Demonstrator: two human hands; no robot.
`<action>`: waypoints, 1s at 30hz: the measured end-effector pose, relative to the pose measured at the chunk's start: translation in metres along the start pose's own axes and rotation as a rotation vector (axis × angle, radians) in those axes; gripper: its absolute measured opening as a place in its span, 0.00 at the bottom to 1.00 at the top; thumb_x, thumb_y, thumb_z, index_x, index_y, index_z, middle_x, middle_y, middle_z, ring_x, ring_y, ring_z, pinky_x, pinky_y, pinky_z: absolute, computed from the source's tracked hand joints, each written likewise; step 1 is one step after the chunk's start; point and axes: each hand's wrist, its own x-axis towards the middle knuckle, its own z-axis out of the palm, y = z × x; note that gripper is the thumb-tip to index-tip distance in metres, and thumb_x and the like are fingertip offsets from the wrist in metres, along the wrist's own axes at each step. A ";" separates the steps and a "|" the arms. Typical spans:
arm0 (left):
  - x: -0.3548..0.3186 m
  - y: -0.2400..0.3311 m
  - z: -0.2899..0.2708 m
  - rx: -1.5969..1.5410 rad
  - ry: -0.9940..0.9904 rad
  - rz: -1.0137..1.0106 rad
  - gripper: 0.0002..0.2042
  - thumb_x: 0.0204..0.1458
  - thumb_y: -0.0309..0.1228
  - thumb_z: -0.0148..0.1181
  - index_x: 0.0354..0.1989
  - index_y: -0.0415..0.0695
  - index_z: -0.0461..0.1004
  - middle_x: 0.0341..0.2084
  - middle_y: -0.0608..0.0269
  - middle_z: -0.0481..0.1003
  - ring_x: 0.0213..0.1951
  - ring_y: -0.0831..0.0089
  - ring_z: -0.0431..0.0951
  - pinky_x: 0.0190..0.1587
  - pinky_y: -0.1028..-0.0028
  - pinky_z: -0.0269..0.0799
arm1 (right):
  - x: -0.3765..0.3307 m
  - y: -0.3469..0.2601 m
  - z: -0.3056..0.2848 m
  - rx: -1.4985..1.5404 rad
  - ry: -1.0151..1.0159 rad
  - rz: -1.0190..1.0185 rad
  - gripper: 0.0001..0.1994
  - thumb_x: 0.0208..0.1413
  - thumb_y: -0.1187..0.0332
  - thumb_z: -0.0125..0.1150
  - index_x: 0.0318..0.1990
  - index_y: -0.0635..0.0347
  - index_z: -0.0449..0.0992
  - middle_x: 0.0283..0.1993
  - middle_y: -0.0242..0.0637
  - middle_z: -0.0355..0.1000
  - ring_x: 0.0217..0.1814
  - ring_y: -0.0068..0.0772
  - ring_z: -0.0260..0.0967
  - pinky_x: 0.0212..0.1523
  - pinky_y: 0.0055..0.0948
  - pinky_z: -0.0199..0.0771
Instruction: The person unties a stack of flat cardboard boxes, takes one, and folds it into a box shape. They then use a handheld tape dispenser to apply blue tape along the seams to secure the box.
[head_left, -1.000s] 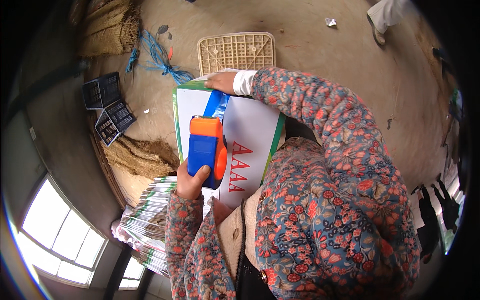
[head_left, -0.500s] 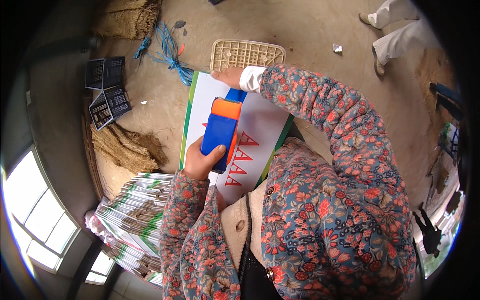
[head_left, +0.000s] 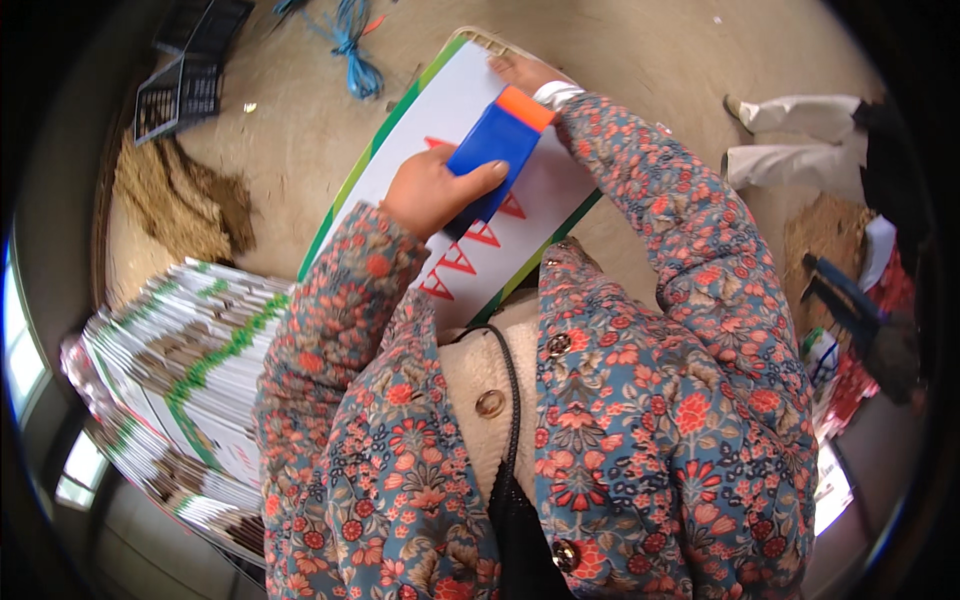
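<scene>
In my left hand (head_left: 432, 190) is a blue tape dispenser (head_left: 497, 150) with an orange end, tilted toward the far right; my thumb lies across its side. Beneath it is a long white carton (head_left: 390, 170) with green edging and red lettering, slanting away from my body. My right hand (head_left: 530, 76) lies at the carton's far end with its fingers stretched over the surface, near the dispenser's orange end. Whether tape runs between dispenser and carton is hard to make out.
The rim of a beige plastic stool (head_left: 490, 40) shows beyond the carton. A stack of flattened cartons (head_left: 215, 350) stands at my left, with straw matting (head_left: 180, 200) and black crates (head_left: 180, 95) beyond. Blue cord (head_left: 360, 65) lies on the floor. At right, a person's legs (head_left: 790, 165) are visible.
My left hand has moved the tape dispenser away from me and to the right, tilting it further. My right hand has shifted to the far right along the carton's end. The whole view has turned.
</scene>
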 end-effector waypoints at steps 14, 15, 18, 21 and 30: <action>-0.192 -0.128 -0.001 -0.017 0.076 -0.235 0.27 0.39 0.47 0.66 0.37 0.32 0.74 0.25 0.54 0.75 0.29 0.71 0.75 0.35 0.71 0.71 | 0.018 0.118 -0.015 -0.178 0.187 0.017 0.34 0.57 0.37 0.33 0.54 0.58 0.69 0.57 0.50 0.65 0.61 0.51 0.59 0.62 0.37 0.55; -0.199 -0.136 0.000 -0.017 0.072 -0.260 0.27 0.38 0.47 0.67 0.37 0.32 0.73 0.26 0.55 0.74 0.30 0.72 0.74 0.35 0.71 0.71 | 0.017 0.119 -0.019 -0.205 0.208 0.022 0.35 0.56 0.36 0.32 0.54 0.57 0.69 0.56 0.50 0.65 0.61 0.51 0.59 0.62 0.39 0.55; -0.227 -0.160 0.001 -0.036 0.081 -0.277 0.28 0.38 0.47 0.67 0.37 0.32 0.73 0.26 0.58 0.74 0.30 0.73 0.73 0.34 0.72 0.70 | 0.010 0.117 -0.027 -0.306 0.215 0.068 0.36 0.55 0.35 0.31 0.55 0.53 0.69 0.56 0.50 0.65 0.61 0.51 0.58 0.62 0.40 0.55; -0.248 -0.179 -0.003 -0.059 0.106 -0.239 0.29 0.37 0.48 0.67 0.38 0.32 0.73 0.26 0.55 0.74 0.30 0.71 0.74 0.35 0.71 0.70 | 0.005 0.113 -0.030 -0.392 0.228 0.095 0.35 0.56 0.35 0.30 0.55 0.52 0.69 0.56 0.51 0.65 0.61 0.51 0.59 0.61 0.39 0.56; -0.243 -0.207 -0.007 0.005 0.041 -0.227 0.33 0.35 0.51 0.67 0.41 0.32 0.72 0.27 0.47 0.75 0.31 0.61 0.77 0.37 0.67 0.71 | -0.012 0.123 -0.039 -0.393 0.301 0.108 0.34 0.57 0.37 0.31 0.55 0.55 0.69 0.55 0.50 0.67 0.60 0.51 0.60 0.61 0.39 0.58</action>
